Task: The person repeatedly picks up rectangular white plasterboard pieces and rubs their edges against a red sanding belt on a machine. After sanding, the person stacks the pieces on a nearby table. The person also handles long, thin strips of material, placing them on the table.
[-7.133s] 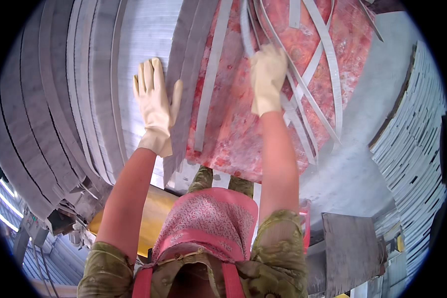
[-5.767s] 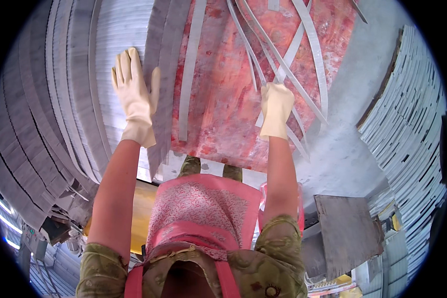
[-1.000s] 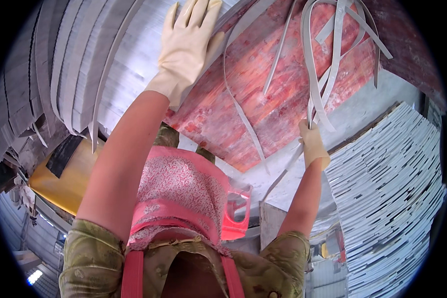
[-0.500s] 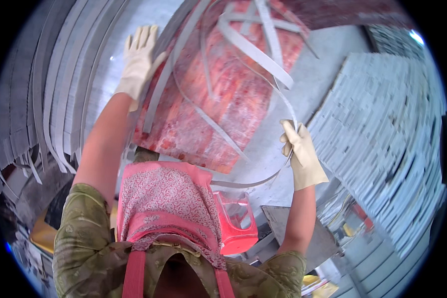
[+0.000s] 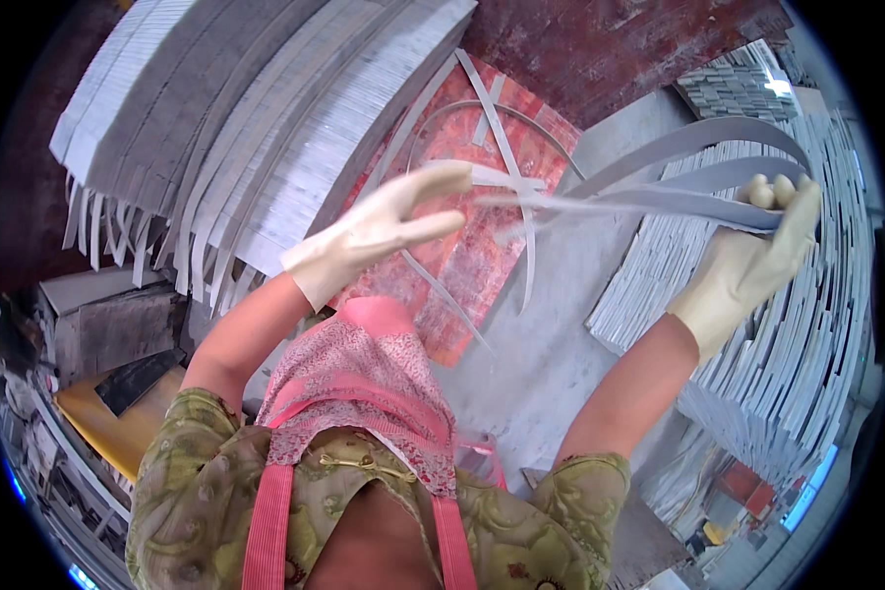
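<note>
My right hand (image 5: 752,261), in a cream rubber glove, is closed around thin grey flexible strips (image 5: 693,140), which bend into loops above the right-hand stack. Their trailing ends reach left and are smeared by motion. Also gloved, my left hand (image 5: 388,224) hovers over a mottled red board (image 5: 472,264) with its thumb and fingers apart. A pale, blurred strip end passes close to its fingertips; whether they touch I cannot tell. More loose strips (image 5: 492,106) lie crossed on the board.
To the left rises a tall stack of layered grey sheets (image 5: 295,147), with strips dangling from its near edge. A wide stack of thin pale slats (image 5: 767,364) fills the right. Between the board and that stack runs a grey surface (image 5: 551,344). A yellow-brown box (image 5: 118,423) stands lower left.
My right hand has moved up and right, carrying strips off the board over the right stack. My left hand has come off the left stack's edge and moved right, above the board.
</note>
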The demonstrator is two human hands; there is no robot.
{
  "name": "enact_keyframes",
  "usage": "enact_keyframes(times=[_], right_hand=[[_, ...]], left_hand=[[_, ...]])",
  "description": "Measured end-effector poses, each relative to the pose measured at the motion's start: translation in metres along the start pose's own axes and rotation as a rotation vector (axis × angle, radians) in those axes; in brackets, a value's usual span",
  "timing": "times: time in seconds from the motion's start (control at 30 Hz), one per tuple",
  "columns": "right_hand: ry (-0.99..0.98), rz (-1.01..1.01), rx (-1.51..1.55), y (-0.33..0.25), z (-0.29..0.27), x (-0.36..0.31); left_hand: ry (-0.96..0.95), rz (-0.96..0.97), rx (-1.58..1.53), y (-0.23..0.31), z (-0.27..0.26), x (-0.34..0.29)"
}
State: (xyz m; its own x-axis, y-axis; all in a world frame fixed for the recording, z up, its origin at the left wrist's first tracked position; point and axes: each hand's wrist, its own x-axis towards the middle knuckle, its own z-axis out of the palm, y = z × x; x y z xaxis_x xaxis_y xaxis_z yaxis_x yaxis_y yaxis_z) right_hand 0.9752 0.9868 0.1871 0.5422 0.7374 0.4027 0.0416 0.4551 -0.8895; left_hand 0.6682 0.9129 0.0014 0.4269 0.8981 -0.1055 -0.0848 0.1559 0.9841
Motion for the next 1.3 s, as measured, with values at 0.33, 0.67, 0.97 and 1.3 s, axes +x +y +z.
enact_keyframes(times=[0.33,0.67,0.97,1.3], right_hand=[[-0.129,0.636,0.463,0.029,0.043,-0.198],[-0.286,1.138,0.807,0.009,0.043,-0.358],[0.064,1.017,0.866,0.043,0.049,-0.379],[-0.202,0.811,0.461,0.074,0.047,-0.335]], left_hand=[[0.074,0.549,0.759,0.056,0.040,-0.050],[0.018,-0.187,0.086,0.041,0.000,-0.242],[0.101,-0.380,0.013,0.072,-0.066,-0.473],[0.316,-0.496,0.583,-0.021,-0.133,-0.555]])
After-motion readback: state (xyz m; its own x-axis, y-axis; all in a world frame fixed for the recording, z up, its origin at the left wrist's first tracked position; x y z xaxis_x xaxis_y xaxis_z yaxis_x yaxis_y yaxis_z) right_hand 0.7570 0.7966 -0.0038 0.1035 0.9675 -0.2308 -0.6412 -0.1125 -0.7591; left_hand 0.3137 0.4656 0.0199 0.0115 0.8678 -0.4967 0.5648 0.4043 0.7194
